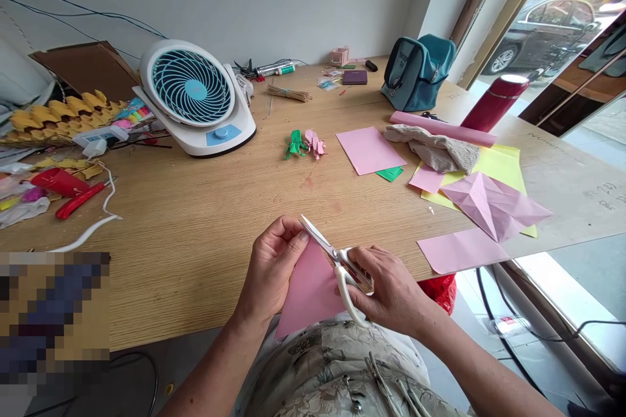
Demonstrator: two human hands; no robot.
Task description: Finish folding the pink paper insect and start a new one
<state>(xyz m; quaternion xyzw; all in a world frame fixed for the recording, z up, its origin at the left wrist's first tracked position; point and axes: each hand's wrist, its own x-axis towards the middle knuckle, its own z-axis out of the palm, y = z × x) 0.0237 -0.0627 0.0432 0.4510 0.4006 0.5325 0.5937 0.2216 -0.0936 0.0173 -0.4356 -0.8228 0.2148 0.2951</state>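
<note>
A sheet of pink paper hangs over the table's front edge, its upper end pinched between the thumb and fingers of my left hand. White-handled scissors are in my right hand, with fingers and thumb through the handle loops. Their blades lie across the top of the sheet, tips pointing up and left beside my left thumb. Whether the blades are parted is hard to make out. Beyond my hands, a green folded paper figure and a pink folded paper figure stand side by side on the wooden table.
A fan stands at the back left, near a red-handled tool. To the right lie a pink square sheet, a grey glove, yellow paper and creased pink paper. A red bottle and teal bag stand behind.
</note>
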